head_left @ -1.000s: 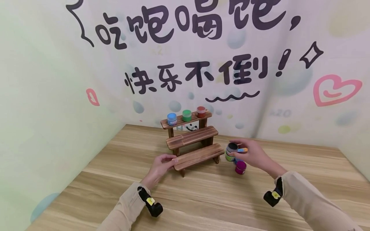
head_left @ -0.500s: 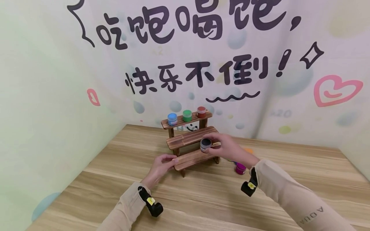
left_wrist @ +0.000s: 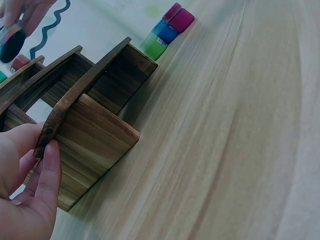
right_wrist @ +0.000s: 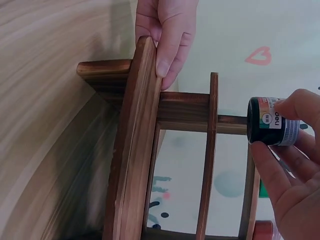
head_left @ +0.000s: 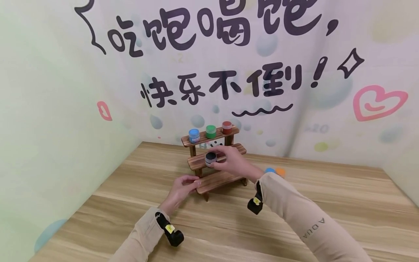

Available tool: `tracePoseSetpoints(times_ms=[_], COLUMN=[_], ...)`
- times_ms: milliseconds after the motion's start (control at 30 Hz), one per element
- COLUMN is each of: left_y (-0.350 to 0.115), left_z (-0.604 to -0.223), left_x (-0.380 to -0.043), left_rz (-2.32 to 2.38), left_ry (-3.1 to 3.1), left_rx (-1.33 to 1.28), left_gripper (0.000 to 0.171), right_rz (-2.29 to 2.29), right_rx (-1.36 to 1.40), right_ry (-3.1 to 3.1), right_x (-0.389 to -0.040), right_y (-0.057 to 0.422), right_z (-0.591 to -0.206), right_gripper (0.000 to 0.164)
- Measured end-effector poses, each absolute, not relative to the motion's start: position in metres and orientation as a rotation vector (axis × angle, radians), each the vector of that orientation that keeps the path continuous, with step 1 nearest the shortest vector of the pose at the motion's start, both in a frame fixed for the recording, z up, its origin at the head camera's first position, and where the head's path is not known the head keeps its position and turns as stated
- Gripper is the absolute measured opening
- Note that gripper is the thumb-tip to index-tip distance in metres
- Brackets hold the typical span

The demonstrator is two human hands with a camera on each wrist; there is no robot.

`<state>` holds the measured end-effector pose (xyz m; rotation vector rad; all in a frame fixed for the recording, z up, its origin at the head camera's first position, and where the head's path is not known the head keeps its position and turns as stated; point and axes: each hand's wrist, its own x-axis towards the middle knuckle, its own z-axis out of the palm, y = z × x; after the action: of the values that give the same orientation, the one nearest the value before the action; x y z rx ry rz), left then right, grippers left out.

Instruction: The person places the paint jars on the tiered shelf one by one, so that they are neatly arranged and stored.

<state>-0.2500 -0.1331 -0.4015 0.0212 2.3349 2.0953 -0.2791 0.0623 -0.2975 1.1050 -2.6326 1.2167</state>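
Observation:
My right hand (head_left: 229,160) grips a small paint jar (head_left: 211,159) with black paint, upright in front of the stand's middle tier. In the right wrist view a gap shows between this jar (right_wrist: 270,121) and the middle shelf (right_wrist: 210,160). The left hand (head_left: 181,190) pinches the left end of the bottom shelf (head_left: 217,182), thumb on top and fingers beneath, as the left wrist view also shows. Three paint jars line the top shelf: blue (head_left: 194,135), green (head_left: 211,131) and red (head_left: 227,127).
Right of the stand, partly behind the right forearm, are a blue jar (head_left: 270,170) and an orange jar (head_left: 280,172). The left wrist view shows a purple jar (left_wrist: 180,19), a blue jar and a green jar (left_wrist: 153,46) there. A printed cloth (head_left: 262,134) hangs behind the table.
The right hand has lifted the black paint jar from the cluster on the right and carried it left, past the bottom shelf, to the middle tier. The left hand stays in place.

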Motion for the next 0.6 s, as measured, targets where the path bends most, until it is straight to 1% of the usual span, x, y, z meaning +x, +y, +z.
tracePoseSetpoints(times_ms=[267,467,600], left_y=[-0.133,-0.134,-0.134], left_z=[-0.402,-0.402,-0.403], left_x=[-0.250,-0.250,-0.250], left_rz=[2.109,2.097,2.095], left_ry=[2.326,2.338,2.340], left_rx=[0.033,0.029,0.036], left_gripper=[0.022,0.024,0.026], right_rz=[1.310,1.356,1.364], right_rx=[1.034,0.959,0.973], right_ry=[-2.626,-2.640,-2.625], right_x=[-0.291,-0.299,-0.302], right_y=[0.043,0.035,0.032], right_z=[-0.305,-0.312,-0.318], right_gripper=[0.040,0.041,0.040])
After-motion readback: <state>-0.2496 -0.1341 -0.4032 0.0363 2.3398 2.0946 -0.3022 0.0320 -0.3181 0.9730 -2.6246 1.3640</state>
